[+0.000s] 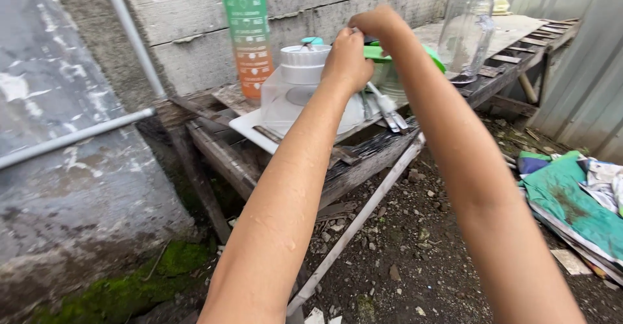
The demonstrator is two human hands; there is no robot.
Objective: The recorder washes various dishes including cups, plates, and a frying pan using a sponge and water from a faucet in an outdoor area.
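My left hand [347,61] reaches over a wooden bench [363,158], its fingers closed around something small that the hand itself hides. My right hand [376,22] is just above and right of it, fingers curled over a green lid [435,57] on a stack of dishes. Below the hands lie several metal utensils [388,110] on a white tray [250,129]. A clear plastic container [285,100] with a white ribbed lid [304,55] stands just left of my left hand.
A tall green-to-orange water bottle [250,32] stands at the back by the concrete wall. A large clear glass jar [466,32] sits upside down to the right. Grey pipes [71,136] run along the left wall. Green cloth and rubbish [571,201] lie on the dirt ground at right.
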